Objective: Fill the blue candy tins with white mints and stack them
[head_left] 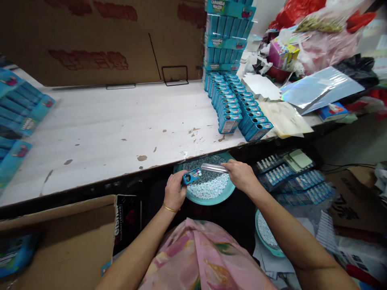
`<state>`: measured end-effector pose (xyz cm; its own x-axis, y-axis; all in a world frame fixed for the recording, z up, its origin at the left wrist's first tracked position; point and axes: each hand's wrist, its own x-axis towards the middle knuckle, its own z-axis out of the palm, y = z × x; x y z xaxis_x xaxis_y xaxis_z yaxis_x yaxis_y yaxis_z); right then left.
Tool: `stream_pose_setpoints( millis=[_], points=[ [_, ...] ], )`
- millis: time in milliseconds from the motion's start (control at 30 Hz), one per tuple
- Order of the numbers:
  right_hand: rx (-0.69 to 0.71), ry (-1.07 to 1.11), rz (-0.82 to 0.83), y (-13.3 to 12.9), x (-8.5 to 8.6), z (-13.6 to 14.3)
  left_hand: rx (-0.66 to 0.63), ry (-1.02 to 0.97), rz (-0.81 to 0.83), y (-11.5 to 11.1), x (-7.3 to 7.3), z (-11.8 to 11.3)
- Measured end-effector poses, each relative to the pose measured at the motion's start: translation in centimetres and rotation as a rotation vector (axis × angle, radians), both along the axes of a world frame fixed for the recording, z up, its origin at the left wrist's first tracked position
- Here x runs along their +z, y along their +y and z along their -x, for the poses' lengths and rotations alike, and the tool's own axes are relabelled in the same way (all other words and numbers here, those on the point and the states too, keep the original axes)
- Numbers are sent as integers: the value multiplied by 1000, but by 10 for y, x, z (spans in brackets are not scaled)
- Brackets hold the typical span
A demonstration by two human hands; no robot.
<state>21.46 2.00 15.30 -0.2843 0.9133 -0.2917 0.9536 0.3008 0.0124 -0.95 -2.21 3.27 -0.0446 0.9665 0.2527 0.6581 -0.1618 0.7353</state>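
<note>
Two hands at work over a teal basin of candy pellets, low centre of the frame.

The left hand [174, 192], a thin gold bangle at its wrist, grips a small blue carton [191, 176] with a glossy printed face; the right hand [240, 174] pinches one end of a clear, smooth plastic tube [214, 167] lying level, its far end close to the carton. Both hover above the round teal basin [231, 189], heaped with pale blue-white pellets [208, 187] and tucked partly under the front edge of the surface [121, 125], a white board with chipped, peeling paint. At upper centre right, filled blue cartons [238, 106] stand in two tight rows, with stacked display boxes [226, 36] behind. Brown cardboard walls the back. A second basin [266, 237] sits lower right. The middle of the surface lies bare.
</note>
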Motion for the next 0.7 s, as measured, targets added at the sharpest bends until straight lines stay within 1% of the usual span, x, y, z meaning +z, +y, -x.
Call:
stream_pose_setpoints(
  millis=[67, 167, 200, 267, 333, 433, 500, 567, 633, 700],
  points=[
    [-61, 26, -8, 1, -11, -10, 14, -5, 34, -1, 3, 4],
    [-130, 128, -10, 1, -29, -22, 42, -115, 69, -3, 10, 7],
    [-147, 210, -16, 1, -34, -25, 41, -165, 76, -3, 14, 6],
    [-185, 446, -35, 2, -43, -32, 31, -277, 87, 2, 25, -1],
    [-249, 704, -56, 1, -48, -39, 17, -406, 92, 14, 36, -14],
    [-384, 964, -114, -3, -49, -49, -65, -533, 76, 49, 50, -43],
    [-470, 1045, -158, -9, -48, -56, -131, -531, 37, 81, 56, -68],
    [-543, 1084, -179, -17, -47, -63, -173, -471, -12, 115, 57, -93],
    [-608, 1103, -187, -24, -48, -68, -169, -398, -28, 147, 57, -117],
    [-649, 1112, -185, -29, -51, -70, -110, -341, 12, 173, 56, -135]
  ],
)
